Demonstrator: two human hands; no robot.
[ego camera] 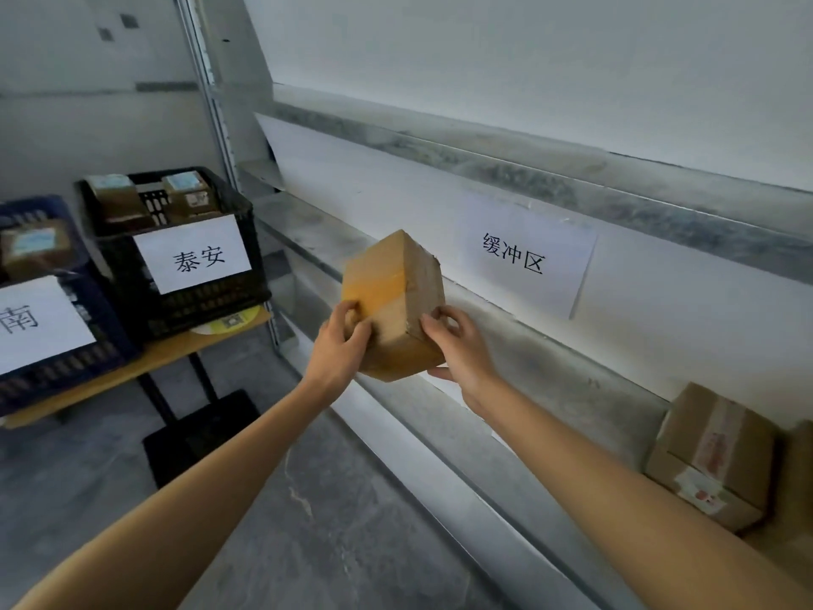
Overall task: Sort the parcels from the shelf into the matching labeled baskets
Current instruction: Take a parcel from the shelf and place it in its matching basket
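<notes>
Head view | centre: cardboard parcel [391,301] held tilted in front of the shelf [550,380] | left hand [341,341] gripping its left face, fingers curled | right hand [457,345] gripping its right side | far left: black basket [211,297] labelled 泰安, beside blue basket [66,372] | near right on shelf: second parcel [712,455]

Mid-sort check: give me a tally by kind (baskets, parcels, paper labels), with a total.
Baskets: 2, black basket and blue basket.
Parcels: 5, held parcel, shelf parcel, two black-basket parcels, one blue-basket parcel.
Paper labels: 3.
Total: 10; a brown sliver at the right edge is too cropped to count.
</notes>
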